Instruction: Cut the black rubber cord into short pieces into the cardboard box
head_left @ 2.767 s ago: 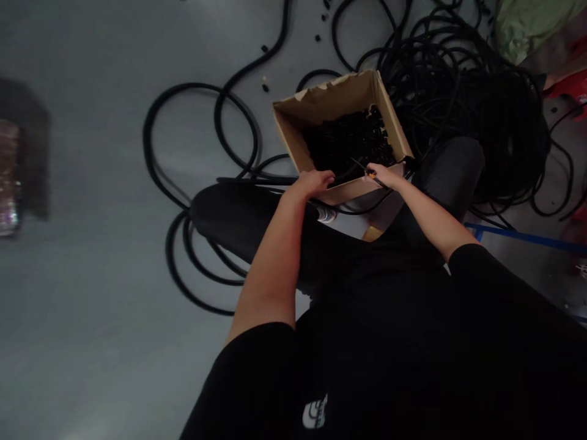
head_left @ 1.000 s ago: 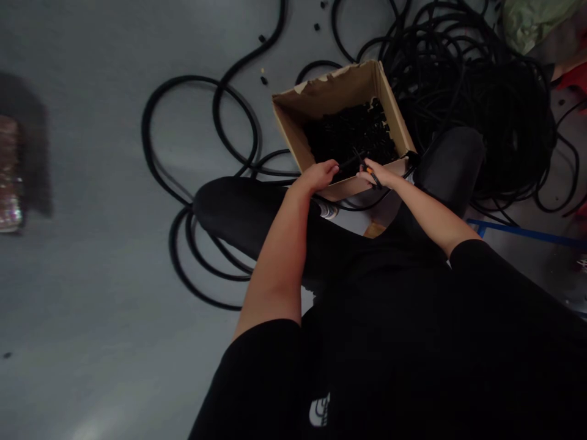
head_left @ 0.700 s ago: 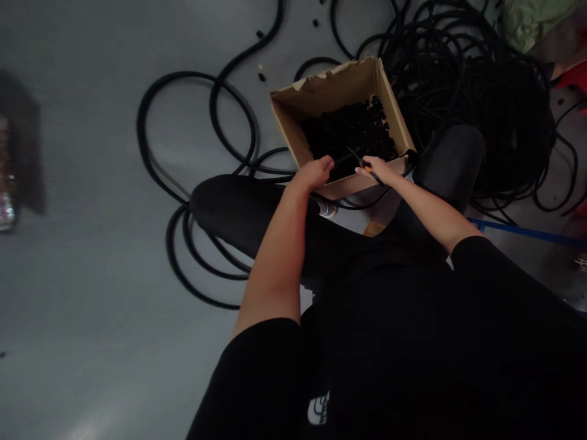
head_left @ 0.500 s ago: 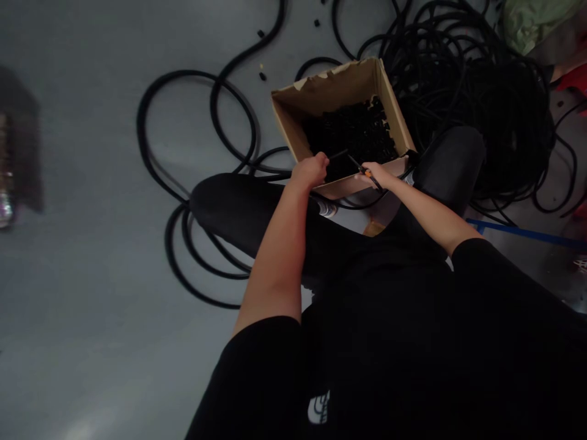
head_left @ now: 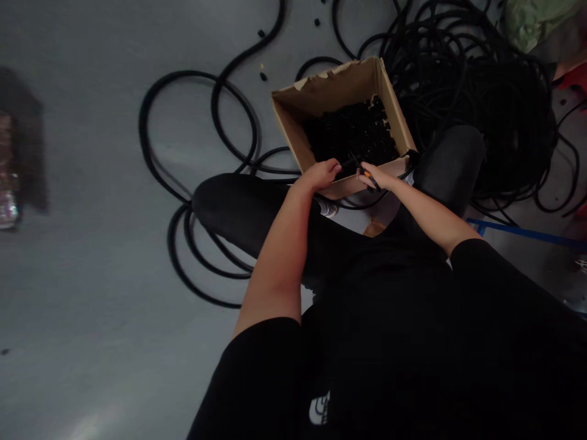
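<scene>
A cardboard box [head_left: 330, 91] with a torn rim rests at my knees, half full of short black cable pieces [head_left: 353, 131]. Along its near rim my left hand [head_left: 321, 174] pinches a thin black cable length [head_left: 348, 164]. My right hand [head_left: 373, 177] grips an orange-handled cutting tool [head_left: 367, 173], possibly small cutters; its blades are hidden among the fingers. The two hands are close together over the box's near corner. The cable runs between them and appears to reach the tool.
Long black cable [head_left: 212, 104] loops across the grey floor, with a dense tangled pile [head_left: 472, 91] to the right of the box. My dark-clad knees [head_left: 452, 165] flank it. Small black pieces [head_left: 263, 76], a blue frame [head_left: 518, 235] and a green bag [head_left: 532, 18] lie nearby.
My left hand has moved right, closer to my right hand, and lower along the box's near rim. The cutting tool stays in my right hand, and the box has not moved.
</scene>
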